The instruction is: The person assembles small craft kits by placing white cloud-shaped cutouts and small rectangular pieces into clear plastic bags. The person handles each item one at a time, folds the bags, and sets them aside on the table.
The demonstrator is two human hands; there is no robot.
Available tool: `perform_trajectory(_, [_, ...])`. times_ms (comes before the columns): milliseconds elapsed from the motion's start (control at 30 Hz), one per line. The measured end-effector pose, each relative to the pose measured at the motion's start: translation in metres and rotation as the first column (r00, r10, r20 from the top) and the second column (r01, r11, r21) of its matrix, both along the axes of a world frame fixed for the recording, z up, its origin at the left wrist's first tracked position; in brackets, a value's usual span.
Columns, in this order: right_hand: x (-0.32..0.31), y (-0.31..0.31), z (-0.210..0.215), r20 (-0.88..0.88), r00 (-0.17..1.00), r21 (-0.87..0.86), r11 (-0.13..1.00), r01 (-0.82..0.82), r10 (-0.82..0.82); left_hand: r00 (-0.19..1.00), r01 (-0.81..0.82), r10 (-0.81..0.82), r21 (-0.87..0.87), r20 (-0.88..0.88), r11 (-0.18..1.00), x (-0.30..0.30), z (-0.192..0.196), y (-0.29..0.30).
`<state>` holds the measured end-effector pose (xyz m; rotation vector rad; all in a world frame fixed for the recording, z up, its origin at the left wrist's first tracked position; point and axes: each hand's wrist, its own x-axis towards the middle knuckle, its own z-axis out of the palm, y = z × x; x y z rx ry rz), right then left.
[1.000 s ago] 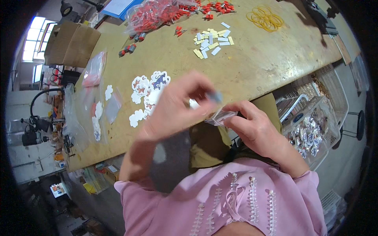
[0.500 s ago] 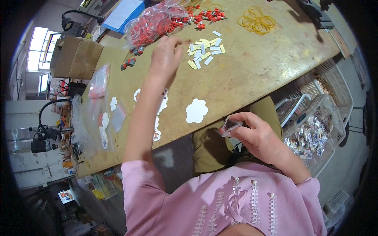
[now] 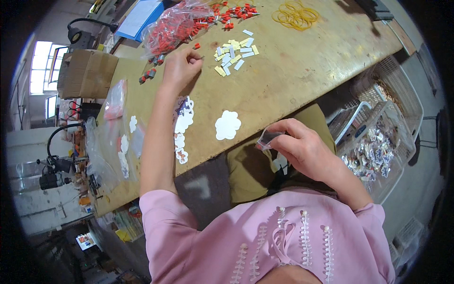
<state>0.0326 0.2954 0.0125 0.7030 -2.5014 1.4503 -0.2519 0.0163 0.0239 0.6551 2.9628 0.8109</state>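
Observation:
My left hand (image 3: 181, 70) reaches over the table beside the red pieces, thumb and fingers pinched together. Something tiny shows at its fingertips, too small to name. Just beyond lies one small red piece (image 3: 196, 46). Off the table's near edge, above my lap, my right hand (image 3: 302, 144) grips a small clear plastic bag (image 3: 266, 138), its mouth spread apart. White and yellow paper strips (image 3: 234, 54) lie scattered right of my left hand. A white cloud-shaped card (image 3: 227, 125) rests nearer the front edge, and more scalloped cards (image 3: 183, 118) lie beside my left forearm.
A large bag of red pieces (image 3: 172, 35) and loose red-and-metal pieces (image 3: 239, 14) lie at the far side. Yellow rubber bands (image 3: 295, 15) sit far right. A cardboard box (image 3: 87, 73) stands left. Plastic baskets (image 3: 402, 102) and a tub of small packets (image 3: 371, 158) are on the right.
My left hand has drawn slightly left and nearer, its fingers now pinched. The bag in my right hand gapes wider. The whole view has shifted a little.

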Motion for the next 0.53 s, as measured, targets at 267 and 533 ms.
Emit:
perform_trajectory(267, [0.0,0.0,0.01,-0.056,0.998,0.035,0.999,0.04,-0.038,0.851,0.302,-0.488,0.579,0.195,0.757,0.183,0.04,0.064])
perform_trajectory(533, [0.006,-0.004,-0.002,-0.015,0.999,0.04,0.998,0.042,-0.041,0.718,0.389,-0.578,0.464,0.388,0.796,0.178,0.046,0.057])
